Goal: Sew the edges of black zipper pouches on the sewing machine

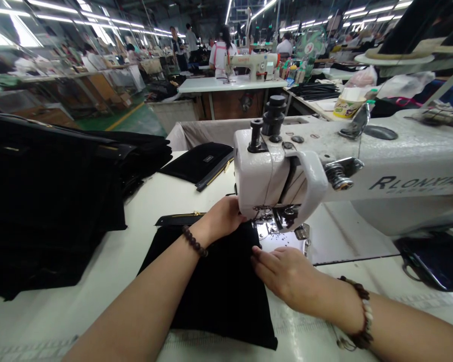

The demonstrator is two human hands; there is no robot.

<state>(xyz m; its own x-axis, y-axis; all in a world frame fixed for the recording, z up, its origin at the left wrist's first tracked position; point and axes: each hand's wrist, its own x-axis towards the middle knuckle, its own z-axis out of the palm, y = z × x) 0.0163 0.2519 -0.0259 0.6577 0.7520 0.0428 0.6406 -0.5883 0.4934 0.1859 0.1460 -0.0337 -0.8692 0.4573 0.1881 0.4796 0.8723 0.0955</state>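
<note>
A black fabric zip pouch (219, 286) lies under the sewing machine head (279, 171), its gold zipper (189, 215) along the far edge. My left hand (226, 216) is closed on the pouch's far part, close to the needle area; the machine head partly hides its fingertips. At the pouch's right edge, just nearer than the metal needle plate (283, 240), my right hand (283, 274) pinches the fabric between thumb and fingers. The needle itself is hard to make out.
Stacked black fabric pieces (49, 206) cover the table's left side. Another black pouch (198, 163) with a gold zipper lies behind the work. A dark shiny item (438, 261) rests at the right. Farther back stand another sewing machine (252, 66) and several people.
</note>
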